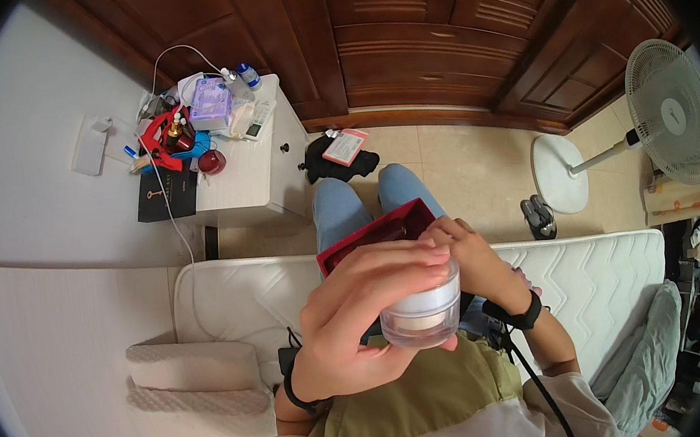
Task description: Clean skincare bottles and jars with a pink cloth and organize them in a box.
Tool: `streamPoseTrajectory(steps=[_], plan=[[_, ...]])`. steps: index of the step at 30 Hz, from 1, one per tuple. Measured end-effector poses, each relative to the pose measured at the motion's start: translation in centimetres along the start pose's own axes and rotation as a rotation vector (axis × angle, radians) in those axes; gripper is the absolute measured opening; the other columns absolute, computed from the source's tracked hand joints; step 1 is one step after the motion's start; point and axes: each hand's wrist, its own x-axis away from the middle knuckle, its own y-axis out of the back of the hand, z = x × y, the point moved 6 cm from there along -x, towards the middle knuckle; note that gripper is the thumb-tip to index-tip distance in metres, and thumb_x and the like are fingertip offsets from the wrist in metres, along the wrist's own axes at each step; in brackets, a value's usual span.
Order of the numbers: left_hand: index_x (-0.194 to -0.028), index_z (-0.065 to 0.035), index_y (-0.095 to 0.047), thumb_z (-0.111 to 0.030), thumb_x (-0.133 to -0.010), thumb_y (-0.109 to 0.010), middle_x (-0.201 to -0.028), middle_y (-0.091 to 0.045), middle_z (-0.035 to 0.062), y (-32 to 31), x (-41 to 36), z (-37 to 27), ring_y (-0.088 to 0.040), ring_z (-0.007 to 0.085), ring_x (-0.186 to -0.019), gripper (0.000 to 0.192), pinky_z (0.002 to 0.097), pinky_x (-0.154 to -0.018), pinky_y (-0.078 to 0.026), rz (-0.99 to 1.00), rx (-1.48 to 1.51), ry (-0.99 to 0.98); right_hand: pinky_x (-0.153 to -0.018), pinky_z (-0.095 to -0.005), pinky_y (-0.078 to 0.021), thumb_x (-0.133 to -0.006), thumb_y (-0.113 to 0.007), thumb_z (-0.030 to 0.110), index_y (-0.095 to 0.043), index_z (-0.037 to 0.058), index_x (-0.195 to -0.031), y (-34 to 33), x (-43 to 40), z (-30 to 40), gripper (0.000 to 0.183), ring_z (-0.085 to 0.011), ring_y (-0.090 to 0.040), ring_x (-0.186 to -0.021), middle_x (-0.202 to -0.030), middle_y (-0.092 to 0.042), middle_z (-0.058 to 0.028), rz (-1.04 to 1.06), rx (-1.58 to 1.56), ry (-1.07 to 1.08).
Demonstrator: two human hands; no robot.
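My left hand (359,312) is raised near the camera and wraps around a clear round cosmetic jar (425,312). The jar is tilted; its top part is whitish, and a pale cream layer shows through the wall below. Behind it, an open red box (341,254) with a dark interior rests at a slant over my thighs. What lies inside the box is too dark to name. My right hand (471,260) has its fingers curled at the box's right end, and the jar and left hand hide part of it.
I sit on a white mattress (584,284). A white nightstand (239,178) at the left holds a purple tissue pack (210,102), bottles and cables. A pedestal fan (672,115) and slippers (538,218) stand at the right. Dark wooden cabinets (428,46) line the far side.
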Motion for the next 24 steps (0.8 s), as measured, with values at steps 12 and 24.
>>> streamPoseTrajectory(steps=[12, 24], plan=[[-0.106, 0.0027, -0.063, -0.001, -0.059, -0.088, -0.107, -0.069, 0.0185, -0.1, 1.2, 0.7, -0.067, 0.031, -0.097, 0.053, 0.0378, -0.086, -0.055, -0.077, 0.244, 0.112, -0.097, -0.0416, -0.0453, -0.07, -0.084, 0.026, -0.054, -0.0003, -0.129, 2.1, -1.9, 4.6, 0.071, -0.0328, -0.056, -0.113, -0.126, -0.056, -0.0172, -0.085, -0.065, 0.236], [-0.107, -0.0026, -0.052, -0.034, -0.074, -0.082, -0.101, -0.069, 0.0196, 0.6, 3.1, 2.0, -0.055, 0.0196, -0.084, 0.055, 0.0301, -0.079, -0.042, -0.326, 0.325, -0.203, -0.084, -0.0396, -0.0512, -0.077, -0.079, 0.021, -0.062, -0.0066, -0.118, 7.8, -0.8, 15.8, 0.052, -0.0308, -0.063, -0.101, -0.117, -0.062, -0.0184, -0.352, -0.532, 0.702]])
